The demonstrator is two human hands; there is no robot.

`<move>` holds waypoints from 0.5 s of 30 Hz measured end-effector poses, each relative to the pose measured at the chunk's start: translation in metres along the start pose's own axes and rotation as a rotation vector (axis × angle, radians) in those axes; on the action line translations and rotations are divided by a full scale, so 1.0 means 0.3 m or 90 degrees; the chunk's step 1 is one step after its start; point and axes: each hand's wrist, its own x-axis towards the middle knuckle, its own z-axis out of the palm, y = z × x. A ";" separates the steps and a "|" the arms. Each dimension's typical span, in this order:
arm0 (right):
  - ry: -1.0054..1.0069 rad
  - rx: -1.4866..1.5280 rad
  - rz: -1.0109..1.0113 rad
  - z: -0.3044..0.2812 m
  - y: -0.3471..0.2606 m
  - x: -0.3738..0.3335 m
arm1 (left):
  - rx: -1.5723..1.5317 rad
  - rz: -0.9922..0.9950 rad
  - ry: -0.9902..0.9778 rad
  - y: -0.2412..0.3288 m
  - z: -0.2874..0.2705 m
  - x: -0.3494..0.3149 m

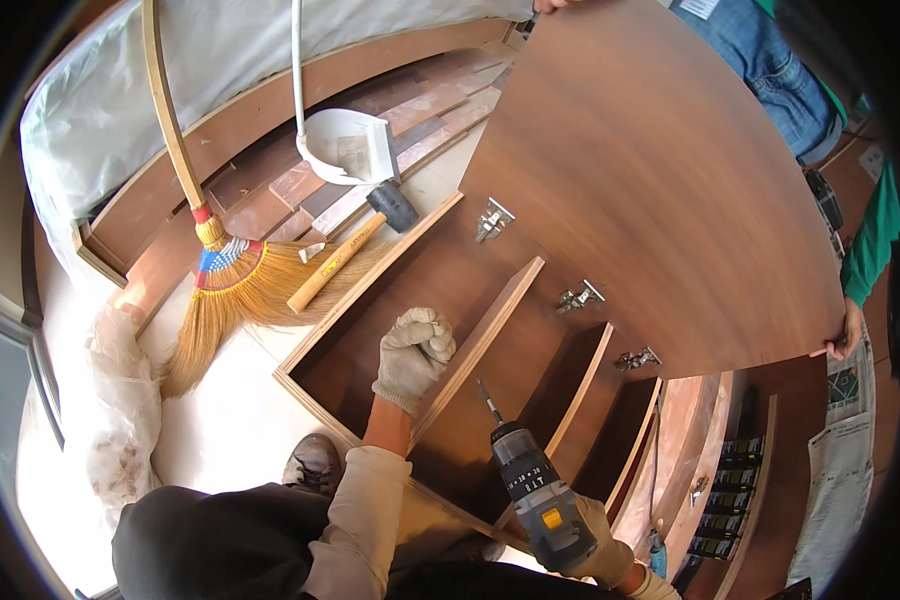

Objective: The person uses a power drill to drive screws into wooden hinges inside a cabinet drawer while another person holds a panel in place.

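My left hand (413, 358), in a pale work glove, is curled closed over the open wooden cabinet (370, 308), beside a shelf edge. Whatever its fingers hold, if anything, is hidden. My right hand (608, 548), also gloved, grips a cordless drill (538, 490) from behind. The drill's bit points up and left, over a cabinet compartment and touching nothing that I can see. A large brown door panel (660, 190) stands open along the cabinet's far side. Metal hinges show at that joint: an upper hinge (493, 219), a middle hinge (580, 297) and a lower hinge (638, 358).
Another person's hand (848, 332), below a green sleeve, steadies the door's right corner; a hand also touches its top. Left of the cabinet lie a black-headed mallet (345, 255) and a straw broom (232, 275). A white dustpan (345, 148) rests by stacked planks (410, 120).
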 end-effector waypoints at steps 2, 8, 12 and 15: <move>-0.050 -0.038 0.005 0.005 0.012 -0.001 | -0.109 0.030 0.023 0.011 -0.005 -0.010; -0.032 -0.041 -0.031 0.019 0.036 0.009 | -0.150 0.006 -0.004 0.034 -0.020 -0.009; -0.004 -0.012 -0.027 0.011 0.019 0.046 | -0.101 -0.008 0.098 0.035 0.002 0.000; -0.007 0.044 0.020 0.020 0.019 0.026 | -0.058 -0.013 0.114 0.027 0.006 0.006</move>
